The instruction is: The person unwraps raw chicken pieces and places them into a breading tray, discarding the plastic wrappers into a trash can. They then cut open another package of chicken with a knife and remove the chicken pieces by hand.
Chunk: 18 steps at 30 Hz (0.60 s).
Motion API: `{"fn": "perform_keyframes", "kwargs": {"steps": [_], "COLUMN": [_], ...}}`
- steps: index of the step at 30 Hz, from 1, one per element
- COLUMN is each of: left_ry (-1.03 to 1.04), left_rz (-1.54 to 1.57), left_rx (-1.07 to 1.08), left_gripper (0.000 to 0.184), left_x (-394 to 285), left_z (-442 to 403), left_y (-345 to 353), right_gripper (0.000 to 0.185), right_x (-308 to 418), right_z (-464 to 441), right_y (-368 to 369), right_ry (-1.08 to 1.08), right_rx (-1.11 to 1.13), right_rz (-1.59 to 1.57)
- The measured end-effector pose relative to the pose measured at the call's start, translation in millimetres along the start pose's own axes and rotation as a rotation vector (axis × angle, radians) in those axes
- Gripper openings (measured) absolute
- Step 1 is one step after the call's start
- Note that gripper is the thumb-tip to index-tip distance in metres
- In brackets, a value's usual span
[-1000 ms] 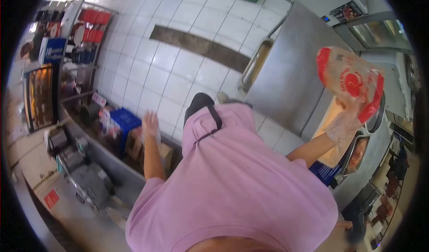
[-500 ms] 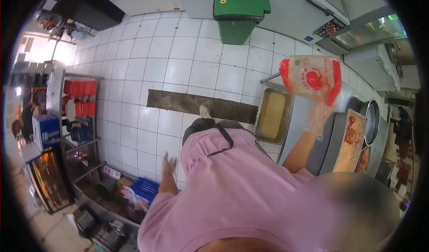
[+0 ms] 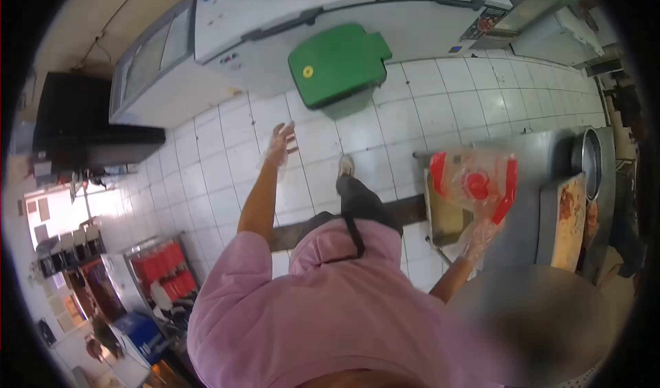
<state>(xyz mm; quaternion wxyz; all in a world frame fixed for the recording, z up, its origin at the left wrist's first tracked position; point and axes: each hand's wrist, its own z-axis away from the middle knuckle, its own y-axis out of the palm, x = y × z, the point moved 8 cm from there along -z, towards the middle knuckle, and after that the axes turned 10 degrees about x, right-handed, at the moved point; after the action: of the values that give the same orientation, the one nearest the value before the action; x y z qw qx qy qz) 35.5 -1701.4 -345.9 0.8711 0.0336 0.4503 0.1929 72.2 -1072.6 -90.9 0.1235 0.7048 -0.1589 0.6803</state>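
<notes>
My left hand (image 3: 278,144), in a clear plastic glove, reaches out over the tiled floor with its fingers apart and nothing in them. Just beyond it stands a green trash bin (image 3: 340,65) with its lid down. My right hand (image 3: 480,238), also gloved in clear plastic, is closed around the lower end of a clear plastic bag (image 3: 474,181) with red edges and a red printed logo. The bag hangs above the edge of the steel counter and partly covers a metal tray (image 3: 447,219). My fingers on the bag are partly hidden by the glove and plastic.
White chest freezers (image 3: 275,16) line the wall behind the bin. To the right, the steel counter (image 3: 522,161) carries a long food-stained tray (image 3: 569,216) and a round metal pan (image 3: 591,162). A shelf of red boxes (image 3: 161,267) stands at left.
My left hand has risen from beside my body and stretched forward toward the bin. I have stepped and turned, so bin and freezers look closer. My right hand keeps hold of the plastic bag.
</notes>
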Motion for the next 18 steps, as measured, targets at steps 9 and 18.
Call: {"fn": "perform_keyframes", "kwargs": {"steps": [9, 18], "left_ry": [-0.185, -0.449], "left_rz": [0.044, 0.258], "left_rx": [-0.032, 0.073], "left_gripper": [0.087, 0.061], "left_x": [-15, -23], "left_z": [-233, -259], "left_y": [-32, -5], "right_gripper": [0.033, 0.023], "right_x": [-19, 41], "right_z": [1, 46], "right_y": [107, 234], "right_ry": [0.179, 0.165], "right_rx": [-0.097, -0.334], "right_rz": [0.390, 0.384]}}
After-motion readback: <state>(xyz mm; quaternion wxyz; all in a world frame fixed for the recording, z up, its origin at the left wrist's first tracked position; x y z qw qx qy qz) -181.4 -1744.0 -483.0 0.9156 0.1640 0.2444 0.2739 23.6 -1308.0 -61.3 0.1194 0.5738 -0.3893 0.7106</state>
